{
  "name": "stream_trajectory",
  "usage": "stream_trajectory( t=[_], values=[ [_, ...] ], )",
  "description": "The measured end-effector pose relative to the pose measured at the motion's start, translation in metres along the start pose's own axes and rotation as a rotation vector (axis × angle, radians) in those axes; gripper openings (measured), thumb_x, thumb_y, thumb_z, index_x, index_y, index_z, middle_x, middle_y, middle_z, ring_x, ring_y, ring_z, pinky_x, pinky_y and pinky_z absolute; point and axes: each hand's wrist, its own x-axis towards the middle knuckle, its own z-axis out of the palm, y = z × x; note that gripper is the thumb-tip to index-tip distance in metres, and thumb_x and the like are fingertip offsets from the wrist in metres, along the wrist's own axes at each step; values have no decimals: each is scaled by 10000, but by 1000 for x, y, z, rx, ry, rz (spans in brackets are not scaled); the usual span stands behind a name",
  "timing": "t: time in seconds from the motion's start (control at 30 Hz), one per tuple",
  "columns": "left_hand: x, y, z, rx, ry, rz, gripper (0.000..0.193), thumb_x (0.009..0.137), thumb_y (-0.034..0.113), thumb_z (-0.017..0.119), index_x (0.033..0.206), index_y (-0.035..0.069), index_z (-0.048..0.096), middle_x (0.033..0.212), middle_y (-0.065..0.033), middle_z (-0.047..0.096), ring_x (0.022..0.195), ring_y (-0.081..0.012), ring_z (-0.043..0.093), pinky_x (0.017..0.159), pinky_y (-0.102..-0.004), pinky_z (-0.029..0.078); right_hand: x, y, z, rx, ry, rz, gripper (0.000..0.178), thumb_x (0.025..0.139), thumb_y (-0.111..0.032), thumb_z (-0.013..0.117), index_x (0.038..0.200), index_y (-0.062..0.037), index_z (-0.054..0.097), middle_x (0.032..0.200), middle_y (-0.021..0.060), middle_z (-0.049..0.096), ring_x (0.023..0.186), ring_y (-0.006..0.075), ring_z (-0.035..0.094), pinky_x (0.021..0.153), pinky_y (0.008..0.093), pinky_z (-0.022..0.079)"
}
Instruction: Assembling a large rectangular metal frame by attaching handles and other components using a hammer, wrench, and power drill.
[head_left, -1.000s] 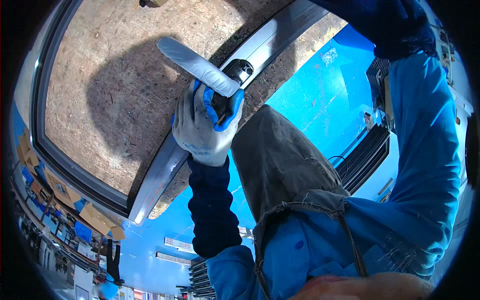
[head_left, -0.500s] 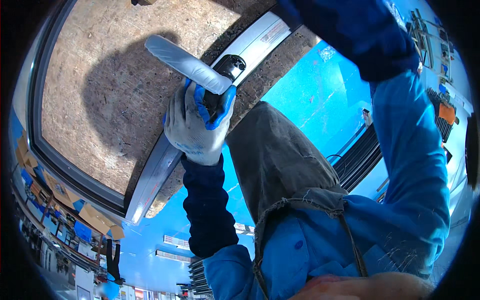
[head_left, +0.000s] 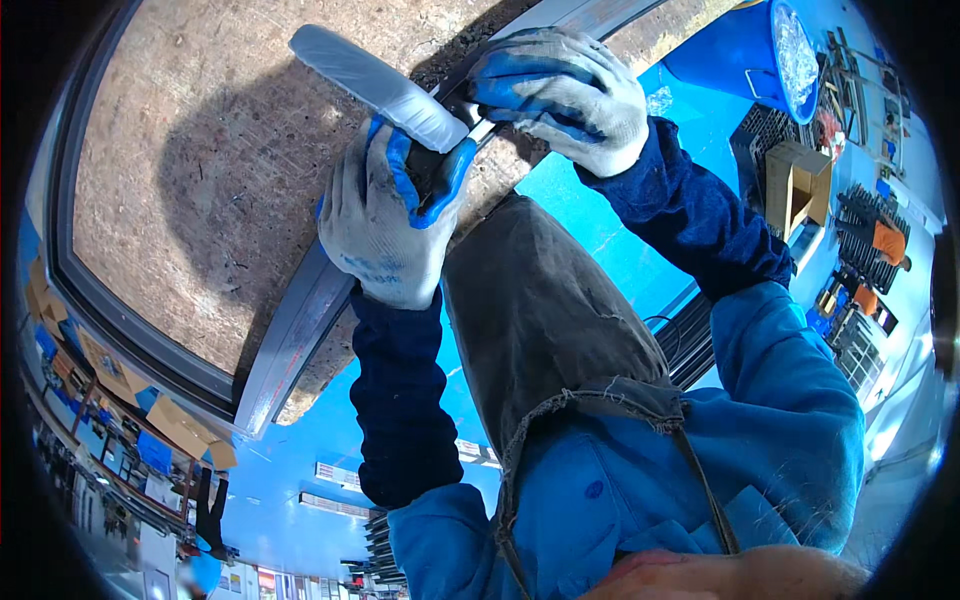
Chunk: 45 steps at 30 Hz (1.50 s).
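A handle lever [head_left: 380, 90] in pale grey wrapping juts out over the frame bar [head_left: 300, 320], a long profile covered in light film. My left hand [head_left: 390, 220], in a grey and blue work glove, closes round the handle's black base with the thumb on its near side. My right hand [head_left: 565, 100], gloved alike, has come down on the bar just right of the handle. Its fingers are curled together at the far end of the dark base. Whatever lies between those fingertips is hidden by the glove.
The frame's dark side [head_left: 65, 230] curves round the worn brown worktop [head_left: 200, 130]. A blue bin [head_left: 740, 65] with clear plastic inside and an open cardboard box [head_left: 797, 185] stand on the blue floor at right. A person [head_left: 205, 570] is far off at lower left.
My right hand has swung down from the upper right onto the bar beside the handle, covering the black base's end. The left hand keeps its hold, shifted slightly.
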Motion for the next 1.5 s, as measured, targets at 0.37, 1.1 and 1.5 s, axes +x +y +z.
stream_trajectory(
  t=[0.37, 1.1, 1.5],
  values=[
    [-9, 1, -3, -33, -41, -72, 532, 688, 407, 763, 1054, 82, 555, 1006, -97, 626, 851, -276, 637, 693, -381, 521, 22, -11, -27, -130, -355, -103, 434, 764, -303, 657, 1145, -104, 596, 1245, 151, 501, 1156, 352, 467, 915, 500, 356],
    [-7, -10, -35, -194, -169, -212, 515, 614, 308, 809, 1034, 82, 616, 1052, -89, 630, 900, -265, 642, 757, -350, 515, 144, 13, -14, 30, -205, 297, 318, 741, -203, 682, 1022, -65, 625, 1012, 141, 638, 899, 311, 624, 776, 371, 480],
    [-8, -15, -29, -152, -90, -198, 496, 600, 328, 815, 1000, 98, 635, 1005, -58, 649, 834, -233, 661, 716, -329, 540, 257, 105, 86, -677, -460, 223, 298, 679, -284, 675, 870, -55, 674, 832, 189, 659, 818, 336, 646, 722, 407, 515]
  ],
)
